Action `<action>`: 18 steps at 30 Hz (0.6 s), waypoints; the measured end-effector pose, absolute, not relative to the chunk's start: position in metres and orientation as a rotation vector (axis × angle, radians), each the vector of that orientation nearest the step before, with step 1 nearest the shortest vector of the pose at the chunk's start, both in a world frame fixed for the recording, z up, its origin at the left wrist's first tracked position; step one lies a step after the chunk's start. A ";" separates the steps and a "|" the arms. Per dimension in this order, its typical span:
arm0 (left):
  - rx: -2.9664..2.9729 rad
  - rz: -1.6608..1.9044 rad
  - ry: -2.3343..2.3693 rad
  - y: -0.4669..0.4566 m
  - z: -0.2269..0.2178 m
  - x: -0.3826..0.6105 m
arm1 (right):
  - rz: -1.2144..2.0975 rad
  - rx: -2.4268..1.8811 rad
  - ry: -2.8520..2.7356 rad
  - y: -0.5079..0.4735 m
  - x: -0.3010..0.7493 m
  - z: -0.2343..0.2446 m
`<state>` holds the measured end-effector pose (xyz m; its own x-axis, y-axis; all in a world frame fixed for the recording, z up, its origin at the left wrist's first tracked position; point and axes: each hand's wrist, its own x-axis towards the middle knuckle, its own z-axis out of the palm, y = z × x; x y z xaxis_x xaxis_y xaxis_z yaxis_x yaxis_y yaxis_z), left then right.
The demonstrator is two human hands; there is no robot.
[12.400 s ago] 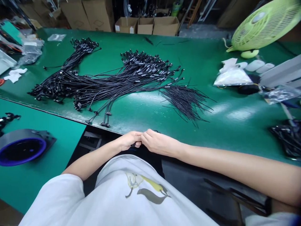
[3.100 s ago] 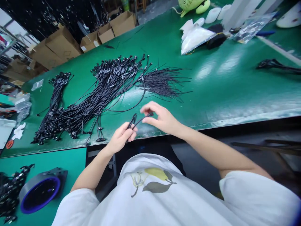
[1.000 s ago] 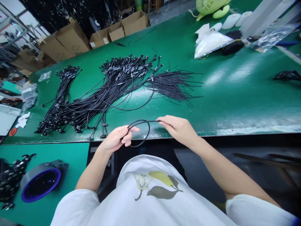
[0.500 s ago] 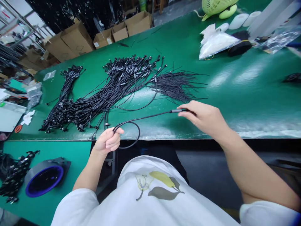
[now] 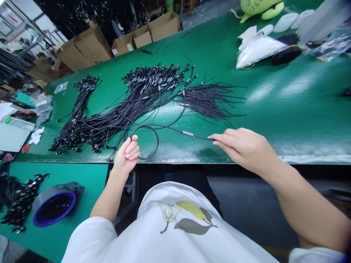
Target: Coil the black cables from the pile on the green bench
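A black cable point(image 5: 170, 127) with a grey sleeve point(image 5: 188, 134) on it stretches between my hands above the table's front edge. My left hand point(image 5: 128, 153) is closed around the cable, and a loop of it hangs to the right of my fingers. With thumb and fingers pinched, my right hand point(image 5: 241, 146) grips the cable's thin end, right of the sleeve; the tip is hidden in the fingers. Behind my hands lies a large bundle of black cables point(image 5: 128, 106) with similar grey sleeves. Thin black strands point(image 5: 211, 100) are spread out to its right.
A smaller cable bundle point(image 5: 83, 96) lies at the left of the green table point(image 5: 274, 120). Cardboard boxes point(image 5: 93, 44) line the far edge. A bag of white material point(image 5: 257, 49) lies at the back right. A blue-rimmed roll point(image 5: 55, 208) sits on the lower left surface.
My right hand has slid off the grey sleeve to the thin end, moving slightly right and down. The sleeve is now farther left, and my left hand has tilted more upright.
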<state>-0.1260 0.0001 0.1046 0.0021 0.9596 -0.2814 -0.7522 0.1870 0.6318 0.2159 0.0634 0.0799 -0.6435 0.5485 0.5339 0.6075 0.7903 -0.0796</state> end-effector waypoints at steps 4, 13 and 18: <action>0.306 1.456 0.800 -0.004 0.113 -0.125 | -0.339 -0.817 -2.490 0.063 0.209 0.080; 0.784 1.318 1.082 -0.004 0.094 -0.109 | -0.120 -0.593 -2.678 0.045 0.192 0.086; 1.364 0.906 1.164 -0.014 0.074 -0.070 | 0.391 -0.409 -2.664 0.037 0.150 0.092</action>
<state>-0.0703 -0.0138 0.0744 0.2320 0.9687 -0.0885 0.1524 0.0536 0.9869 0.1499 0.0373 0.0919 -0.8705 0.3392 0.3565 0.2226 0.9175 -0.3296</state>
